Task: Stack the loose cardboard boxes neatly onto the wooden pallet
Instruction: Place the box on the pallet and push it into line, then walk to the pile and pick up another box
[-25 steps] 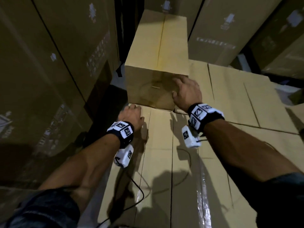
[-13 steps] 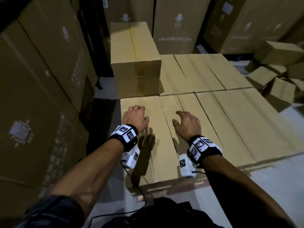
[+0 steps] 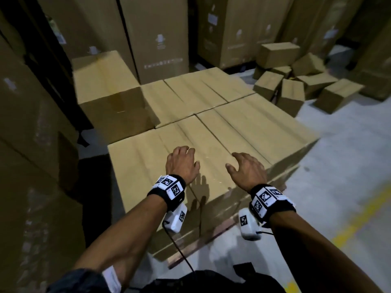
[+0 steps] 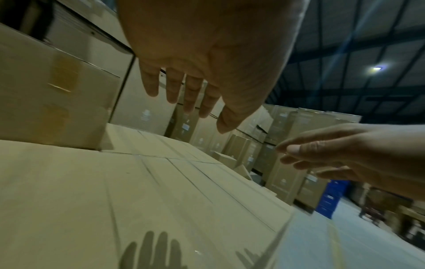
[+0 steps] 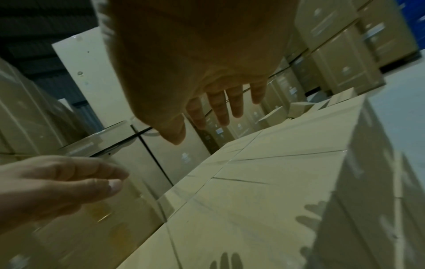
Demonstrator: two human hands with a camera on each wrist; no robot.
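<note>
Left hand [image 3: 182, 163], right hand [image 3: 247, 171], fingers relaxed, above flat matte cardboard boxes [image 3: 243, 127]

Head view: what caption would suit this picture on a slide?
Both empty hands, left and right, hover over the stacked cardboard boxes.

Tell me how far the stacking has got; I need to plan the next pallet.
Done: a flat layer of boxes covers the pallet, and one second-tier box sits at its far left corner. In hand: nothing; the left hand and right hand hover open above the layer. Left: the loose boxes heaped on the floor.
</note>
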